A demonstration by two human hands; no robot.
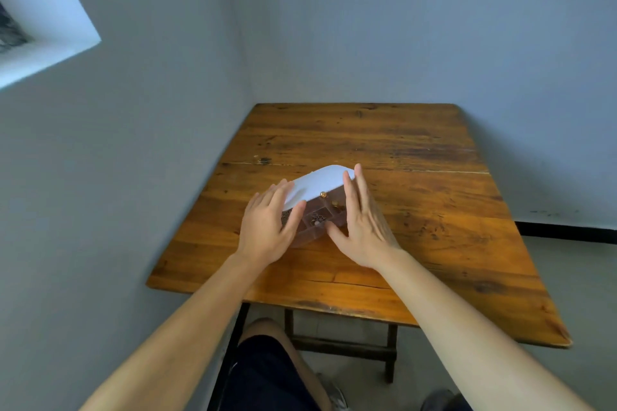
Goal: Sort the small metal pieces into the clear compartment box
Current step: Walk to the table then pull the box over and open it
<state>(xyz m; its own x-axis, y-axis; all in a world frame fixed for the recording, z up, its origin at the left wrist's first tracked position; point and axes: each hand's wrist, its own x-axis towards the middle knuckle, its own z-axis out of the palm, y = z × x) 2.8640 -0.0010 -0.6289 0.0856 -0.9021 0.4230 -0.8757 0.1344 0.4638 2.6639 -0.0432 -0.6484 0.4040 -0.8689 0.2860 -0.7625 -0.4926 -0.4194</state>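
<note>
A clear compartment box (319, 220) sits on the wooden table (417, 210), its lid (320, 185) glaring white and tilted up at the far side. Small gold and dark metal pieces (322, 194) show in its compartments. My left hand (267, 227) rests on the box's left end, fingers spread over the lid edge. On the right end lies my right hand (362, 227), fingers straight, thumb at the box's front. Both hands touch the box; whether they grip it I cannot tell.
The table stands in a room corner, with grey walls close behind and on the left. Its left and near edges drop to the floor. My knee (267, 360) and the table's dark legs (390, 354) are below the near edge.
</note>
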